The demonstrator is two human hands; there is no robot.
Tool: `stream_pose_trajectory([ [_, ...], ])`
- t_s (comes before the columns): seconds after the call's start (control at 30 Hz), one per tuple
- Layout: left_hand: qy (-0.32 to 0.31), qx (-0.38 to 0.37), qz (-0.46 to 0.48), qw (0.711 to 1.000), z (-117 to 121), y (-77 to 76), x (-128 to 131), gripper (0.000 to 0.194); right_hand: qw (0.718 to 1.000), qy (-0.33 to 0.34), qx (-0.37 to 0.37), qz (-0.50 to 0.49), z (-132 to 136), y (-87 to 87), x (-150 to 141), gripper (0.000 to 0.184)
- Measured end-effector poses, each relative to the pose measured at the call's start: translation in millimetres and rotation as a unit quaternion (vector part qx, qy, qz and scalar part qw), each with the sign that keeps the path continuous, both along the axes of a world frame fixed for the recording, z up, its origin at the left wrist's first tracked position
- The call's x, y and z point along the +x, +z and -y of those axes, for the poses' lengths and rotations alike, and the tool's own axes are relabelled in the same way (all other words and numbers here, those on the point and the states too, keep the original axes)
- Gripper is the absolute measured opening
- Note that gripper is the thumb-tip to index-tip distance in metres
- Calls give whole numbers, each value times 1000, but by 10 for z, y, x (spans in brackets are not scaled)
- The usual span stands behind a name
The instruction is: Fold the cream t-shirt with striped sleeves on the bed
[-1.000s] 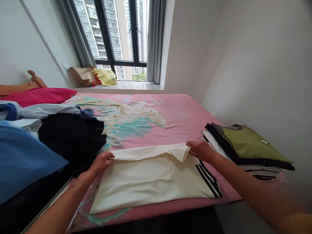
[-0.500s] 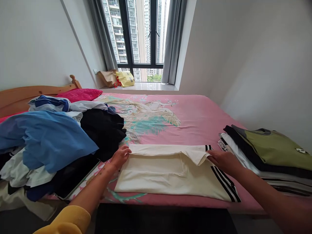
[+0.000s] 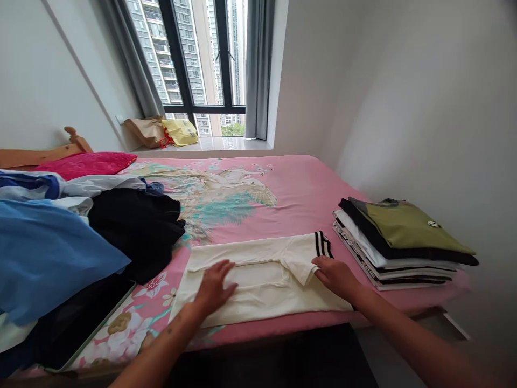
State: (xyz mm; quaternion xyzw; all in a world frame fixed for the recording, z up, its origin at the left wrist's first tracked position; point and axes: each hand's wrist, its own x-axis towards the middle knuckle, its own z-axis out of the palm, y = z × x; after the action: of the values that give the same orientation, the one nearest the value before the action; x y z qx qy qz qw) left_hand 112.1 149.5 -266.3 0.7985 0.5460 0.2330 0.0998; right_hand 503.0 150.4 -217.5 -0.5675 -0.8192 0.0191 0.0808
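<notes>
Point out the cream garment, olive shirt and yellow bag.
Cream garment (image 3: 262, 277): head view, middle of its body.
Olive shirt (image 3: 406, 225): head view, middle of its upper face.
Yellow bag (image 3: 180, 132): head view, middle of its side.

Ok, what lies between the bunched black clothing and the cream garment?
A strip of the pink bedsheet with printed flowers lies between the black clothing and the cream garment in the head view.

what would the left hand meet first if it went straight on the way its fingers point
Most likely the folded-over strip of the cream garment, which the left hand points toward. Depth is hard to judge here; it may already be touching the cloth.
</notes>
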Motion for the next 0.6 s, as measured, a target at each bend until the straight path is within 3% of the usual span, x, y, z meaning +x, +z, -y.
stream_pose_trajectory([
  [0.1,-62,5,33,998,147,-83,979,82,1000,-27,-7,-8,42,65,-151,18],
  [0.17,-55,11,52,997,153,-107,1565,90,999,-29,-4,-15,57,121,-231,16],
  [0.27,12,1,70,997,15,-27,2118,64,998,-16,4,-68,65,183,-239,14],
  [0.33,20,-28,57,998,-119,99,2234,38,988,-8,11,-156,54,179,-133,19],
  [0.43,-27,-66,16,997,-281,339,2167,31,938,-82,-12,-337,-9,71,165,32],
  [0.53,-53,-69,-25,996,-352,556,2048,31,839,-240,-158,-462,-108,-123,447,39],
  [0.6,-69,-67,-53,994,-360,649,2007,31,774,-296,-290,-479,-161,-241,539,40],
])
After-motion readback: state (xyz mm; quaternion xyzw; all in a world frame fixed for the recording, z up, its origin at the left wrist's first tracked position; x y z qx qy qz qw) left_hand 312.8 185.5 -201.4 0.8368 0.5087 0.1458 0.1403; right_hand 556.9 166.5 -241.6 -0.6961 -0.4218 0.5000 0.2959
